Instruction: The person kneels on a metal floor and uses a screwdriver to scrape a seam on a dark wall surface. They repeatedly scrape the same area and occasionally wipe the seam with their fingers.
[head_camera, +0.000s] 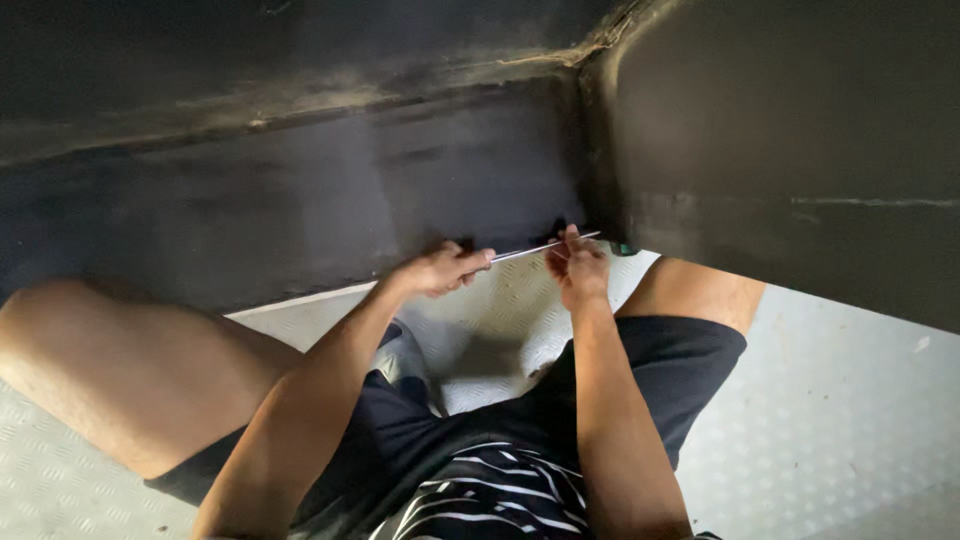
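My left hand (440, 270) grips one end of a thin shiny metal rod (535, 249). My right hand (578, 268) pinches the rod further along, close to the corner where two dark panels meet. The rod runs almost level between both hands, its far tip near the base of the corner (598, 236). Both forearms reach out over my lap. I sit with knees spread, in dark shorts and a striped shirt.
A dark, grimy wall panel (300, 190) fills the upper view, and a second dark panel (790, 150) juts out on the right. The floor is pale patterned metal plate (860, 420). My left thigh (120, 370) and right knee (700, 292) flank the work spot.
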